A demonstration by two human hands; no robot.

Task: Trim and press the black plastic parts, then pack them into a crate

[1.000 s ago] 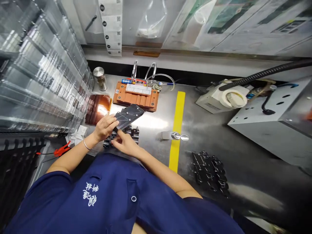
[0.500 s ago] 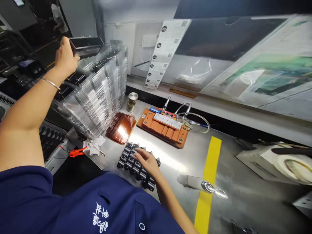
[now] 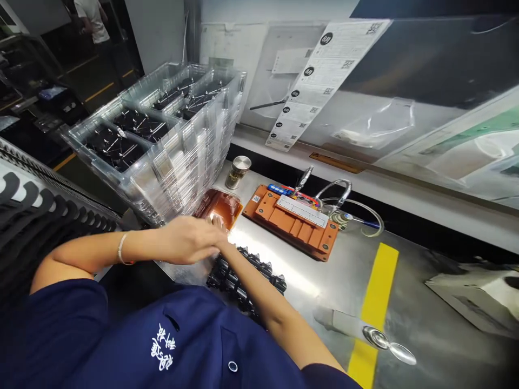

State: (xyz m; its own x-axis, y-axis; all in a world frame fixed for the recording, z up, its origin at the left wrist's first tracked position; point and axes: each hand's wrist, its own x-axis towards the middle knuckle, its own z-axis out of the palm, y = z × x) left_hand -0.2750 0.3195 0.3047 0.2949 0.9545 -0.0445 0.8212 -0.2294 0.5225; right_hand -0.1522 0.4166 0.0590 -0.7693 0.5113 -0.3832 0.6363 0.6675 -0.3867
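Note:
My left hand (image 3: 192, 239) lies across my right wrist in the view, and its fingertips are hidden. Behind it, only a few fingers of my right hand (image 3: 218, 221) show, close to a pile of glossy brown film sheets (image 3: 227, 207). Whether either hand grips anything cannot be seen. Rows of black ribbed parts (image 3: 259, 266) lie on the metal bench under my right forearm, which covers some of them. To the left rises a tall stack of clear plastic trays (image 3: 162, 167); black parts (image 3: 140, 124) fill the compartments of the top one.
An orange-brown fixture (image 3: 295, 227) with wires and hoses sits at mid-bench. Left of it stands a lidded metal-topped jar (image 3: 238, 172). Yellow tape (image 3: 379, 286) crosses the bench, with a clear bottle-like item (image 3: 375, 336) over it. A person (image 3: 92, 21) stands far back.
My left hand has come down from above the tray stack to my right wrist; the dark piece it held is no longer in it. My right hand has moved toward the film sheets.

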